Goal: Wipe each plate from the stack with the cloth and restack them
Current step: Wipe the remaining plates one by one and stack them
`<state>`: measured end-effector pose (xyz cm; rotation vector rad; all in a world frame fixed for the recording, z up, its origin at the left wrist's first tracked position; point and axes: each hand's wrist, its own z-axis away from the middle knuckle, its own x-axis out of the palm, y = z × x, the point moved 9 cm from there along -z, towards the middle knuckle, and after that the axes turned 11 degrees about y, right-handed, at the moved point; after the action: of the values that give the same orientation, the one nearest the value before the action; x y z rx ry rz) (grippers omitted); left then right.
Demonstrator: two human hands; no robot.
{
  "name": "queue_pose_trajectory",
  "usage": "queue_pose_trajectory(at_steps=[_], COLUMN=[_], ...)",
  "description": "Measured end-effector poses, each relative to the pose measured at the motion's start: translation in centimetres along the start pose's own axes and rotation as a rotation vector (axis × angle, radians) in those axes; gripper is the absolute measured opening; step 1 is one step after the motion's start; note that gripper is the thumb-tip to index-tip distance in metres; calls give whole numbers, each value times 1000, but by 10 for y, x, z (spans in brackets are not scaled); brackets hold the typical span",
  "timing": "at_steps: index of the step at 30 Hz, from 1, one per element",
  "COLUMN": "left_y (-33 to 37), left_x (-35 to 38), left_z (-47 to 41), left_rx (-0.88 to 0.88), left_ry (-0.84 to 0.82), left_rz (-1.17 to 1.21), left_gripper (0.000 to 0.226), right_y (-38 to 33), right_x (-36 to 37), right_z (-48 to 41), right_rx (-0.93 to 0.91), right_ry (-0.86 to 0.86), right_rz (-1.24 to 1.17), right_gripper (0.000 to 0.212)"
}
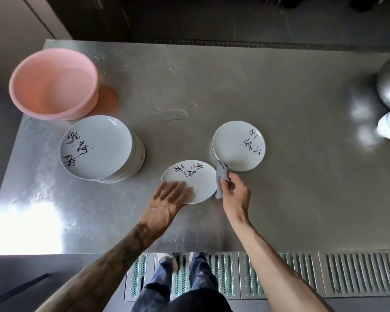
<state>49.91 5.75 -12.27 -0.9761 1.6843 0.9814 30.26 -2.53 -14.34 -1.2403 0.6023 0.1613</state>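
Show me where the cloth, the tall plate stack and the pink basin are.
cloth (221,174): head view, upper fold of the grey fabric.
plate stack (106,143): head view, bare white middle of its top.
pink basin (29,91): head view, inner left wall.

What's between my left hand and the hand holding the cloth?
The single plate, seen in the head view: left hand rests on it, right hand grips the cloth at its edge.
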Motion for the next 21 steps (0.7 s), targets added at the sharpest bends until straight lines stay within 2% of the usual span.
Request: queue_pose_trajectory(at_steps=[3, 6, 9, 12, 15, 17, 19, 21], left_y=[-11, -26, -33, -22, -19, -19, -20, -20], left_x=[-29, -44, -50, -51, -52, -54, -58, -62], left_z=[-20, -28, -24, -21, -17, -15, -15, -14], left_rx=[-206, -495, -751, -874, -990, -1036, -1025, -1021], left_ry=[-5, 0, 64, 20, 60, 98, 113, 134], left_rz=[209, 438, 866, 1208, 1376, 1439, 1480, 1500], left_gripper=[33, 30, 28, 31, 28, 28, 31, 34], right_y=[-27, -57, -92, -130, -159, -169, -175, -174], right_x=[-1, -1, 4, 8, 21, 26, 19, 5], right_z=[-6, -12, -6, 21, 66, 80, 63, 37], right_rx=[-29, -73, -195, -463, -797, -937, -884, -706], right_ry=[24, 27, -23, -77, -225, -285, -228, -134], right_rz=[-90, -157, -140, -24, 46, 84, 79, 44], right_gripper=[10, 10, 13, 24, 39, 40, 32, 26])
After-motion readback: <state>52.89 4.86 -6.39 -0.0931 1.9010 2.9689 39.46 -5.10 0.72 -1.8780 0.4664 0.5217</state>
